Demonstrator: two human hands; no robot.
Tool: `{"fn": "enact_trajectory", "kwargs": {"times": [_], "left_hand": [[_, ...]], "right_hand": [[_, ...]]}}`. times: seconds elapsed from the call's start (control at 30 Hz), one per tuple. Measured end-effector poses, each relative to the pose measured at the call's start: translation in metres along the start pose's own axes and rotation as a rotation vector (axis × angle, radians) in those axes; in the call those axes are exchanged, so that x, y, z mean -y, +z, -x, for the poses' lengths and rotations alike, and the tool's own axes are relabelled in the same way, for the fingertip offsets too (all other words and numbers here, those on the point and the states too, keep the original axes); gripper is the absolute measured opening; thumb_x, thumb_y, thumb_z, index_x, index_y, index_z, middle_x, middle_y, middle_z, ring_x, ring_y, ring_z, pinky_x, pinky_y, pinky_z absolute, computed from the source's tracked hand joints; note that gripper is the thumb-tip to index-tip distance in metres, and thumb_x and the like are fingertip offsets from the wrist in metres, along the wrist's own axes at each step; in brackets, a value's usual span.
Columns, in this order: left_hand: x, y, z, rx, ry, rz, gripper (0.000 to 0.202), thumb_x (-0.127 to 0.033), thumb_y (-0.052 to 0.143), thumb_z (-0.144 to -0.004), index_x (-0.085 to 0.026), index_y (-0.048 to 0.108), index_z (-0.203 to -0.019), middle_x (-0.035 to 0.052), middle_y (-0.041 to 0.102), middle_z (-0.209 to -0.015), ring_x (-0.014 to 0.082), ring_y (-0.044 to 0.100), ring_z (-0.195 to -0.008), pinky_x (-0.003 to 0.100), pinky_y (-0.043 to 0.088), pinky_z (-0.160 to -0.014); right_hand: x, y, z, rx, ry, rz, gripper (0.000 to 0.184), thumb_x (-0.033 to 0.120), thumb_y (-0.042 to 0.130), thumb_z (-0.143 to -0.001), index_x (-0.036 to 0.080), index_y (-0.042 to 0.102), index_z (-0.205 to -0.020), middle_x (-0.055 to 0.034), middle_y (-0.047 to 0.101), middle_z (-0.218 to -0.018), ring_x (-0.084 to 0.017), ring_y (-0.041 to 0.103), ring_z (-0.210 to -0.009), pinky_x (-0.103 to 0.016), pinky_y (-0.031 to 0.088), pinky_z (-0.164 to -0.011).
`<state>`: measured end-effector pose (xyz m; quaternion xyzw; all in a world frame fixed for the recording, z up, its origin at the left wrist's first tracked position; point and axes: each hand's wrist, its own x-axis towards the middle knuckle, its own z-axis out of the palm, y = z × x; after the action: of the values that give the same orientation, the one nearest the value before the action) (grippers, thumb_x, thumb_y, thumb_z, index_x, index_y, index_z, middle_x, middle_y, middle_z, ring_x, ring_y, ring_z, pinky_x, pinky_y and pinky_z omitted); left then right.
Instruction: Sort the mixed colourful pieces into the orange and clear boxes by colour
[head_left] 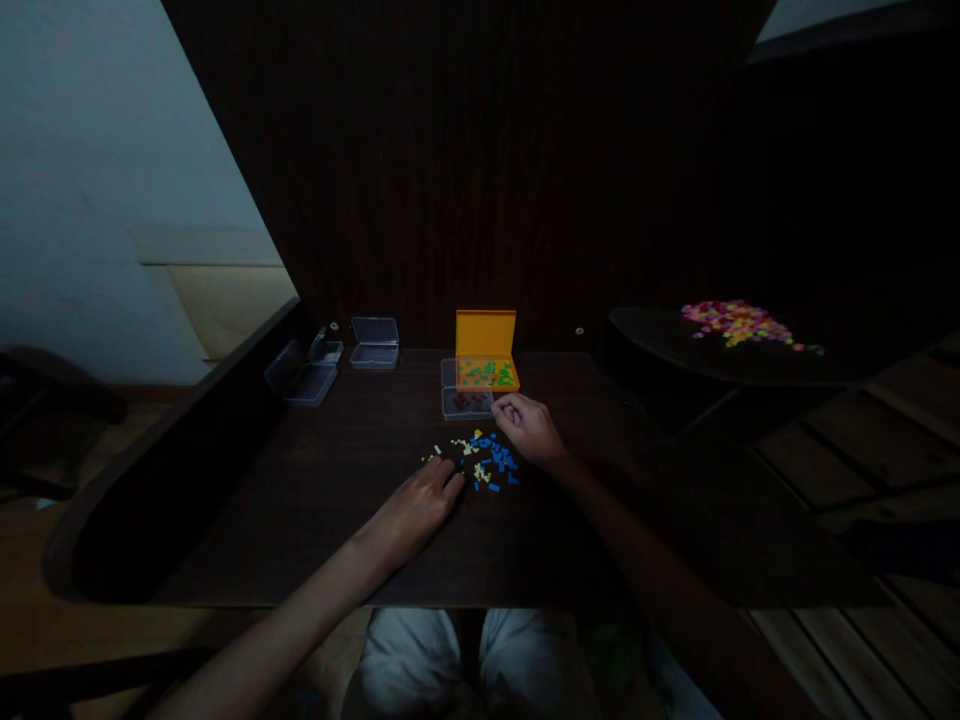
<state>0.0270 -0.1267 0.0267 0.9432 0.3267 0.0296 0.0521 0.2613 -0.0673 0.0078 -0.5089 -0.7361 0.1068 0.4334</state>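
Small building-brick pieces, blue ones (pixel 500 458) and pale yellow ones (pixel 480 472), lie in a loose pile on the dark table. At the pile's left edge rests my left hand (pixel 426 498), fingers bent down to the tabletop and slightly apart; no held piece shows. My right hand (pixel 527 427) is curled closed at the right end of a clear plastic box (pixel 448 411) with dark reddish pieces (pixel 471 401) inside. Whatever its fingers hold is hidden. Just behind stands an open orange box (pixel 486 332) with green pieces (pixel 491 374) in it.
Several open clear boxes stand at the back left, one (pixel 375 355) near the back panel and another (pixel 311 385) beside the raised side panel (pixel 187 440). On a shelf (pixel 652 335) at right lies a heap of pink and yellow bits (pixel 739 322).
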Motion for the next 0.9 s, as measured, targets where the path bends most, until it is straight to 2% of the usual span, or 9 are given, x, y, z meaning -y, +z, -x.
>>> {"fn": "enact_trajectory", "kwargs": {"times": [0.23, 0.43, 0.57, 0.67, 0.77, 0.9], "left_hand": [[0.007, 0.002, 0.004, -0.042, 0.016, 0.079, 0.025, 0.002, 0.042, -0.086, -0.017, 0.052, -0.098, 0.0088, 0.056, -0.106, 0.0216, 0.054, -0.099, 0.036, 0.05, -0.09], [0.014, 0.0, 0.001, -0.048, 0.002, 0.099, 0.032, 0.006, 0.041, -0.079, -0.017, 0.052, -0.099, 0.009, 0.056, -0.106, 0.0223, 0.053, -0.101, 0.035, 0.051, -0.089], [0.025, -0.006, -0.007, -0.109, -0.011, 0.131, 0.038, 0.009, 0.043, -0.072, -0.018, 0.052, -0.096, 0.0069, 0.055, -0.103, 0.0211, 0.053, -0.099, 0.034, 0.051, -0.088], [0.037, -0.017, -0.023, -0.186, -0.007, 0.156, 0.037, 0.008, 0.045, -0.072, -0.018, 0.054, -0.095, 0.0066, 0.056, -0.1, 0.0209, 0.053, -0.098, 0.034, 0.051, -0.088], [0.051, -0.023, -0.047, -0.267, 0.006, 0.207, 0.032, 0.006, 0.044, -0.077, -0.017, 0.056, -0.096, 0.007, 0.057, -0.098, 0.02, 0.055, -0.096, 0.034, 0.05, -0.088], [0.07, -0.019, -0.085, -0.34, 0.036, 0.236, 0.02, -0.003, 0.044, -0.088, -0.015, 0.058, -0.094, 0.0076, 0.058, -0.096, 0.0197, 0.057, -0.093, 0.033, 0.05, -0.086]], "right_hand": [[-0.014, 0.008, -0.007, -0.031, 0.012, 0.041, 0.019, 0.023, 0.052, -0.088, 0.018, 0.065, -0.076, -0.0003, 0.056, -0.064, -0.014, 0.051, -0.06, -0.024, 0.041, -0.064], [-0.016, 0.011, -0.004, 0.006, 0.015, -0.01, 0.021, 0.024, 0.051, -0.092, 0.017, 0.071, -0.091, -0.0067, 0.069, -0.082, -0.017, 0.058, -0.068, -0.028, 0.047, -0.069], [-0.016, 0.011, -0.002, 0.004, 0.035, -0.018, 0.02, 0.02, 0.054, -0.089, 0.016, 0.073, -0.092, -0.0061, 0.068, -0.08, -0.016, 0.058, -0.067, -0.027, 0.047, -0.068], [-0.016, 0.01, -0.002, -0.003, 0.052, -0.015, 0.02, 0.02, 0.055, -0.088, 0.016, 0.074, -0.09, -0.0054, 0.066, -0.076, -0.015, 0.057, -0.064, -0.026, 0.046, -0.065], [-0.015, 0.01, -0.001, -0.005, 0.052, -0.014, 0.02, 0.021, 0.055, -0.088, 0.015, 0.075, -0.09, -0.0043, 0.064, -0.072, -0.014, 0.054, -0.061, -0.025, 0.044, -0.062], [-0.014, 0.01, 0.0, 0.006, 0.055, -0.009, 0.019, 0.019, 0.056, -0.086, 0.015, 0.075, -0.088, -0.0022, 0.06, -0.067, -0.013, 0.05, -0.057, -0.024, 0.041, -0.058]]}}
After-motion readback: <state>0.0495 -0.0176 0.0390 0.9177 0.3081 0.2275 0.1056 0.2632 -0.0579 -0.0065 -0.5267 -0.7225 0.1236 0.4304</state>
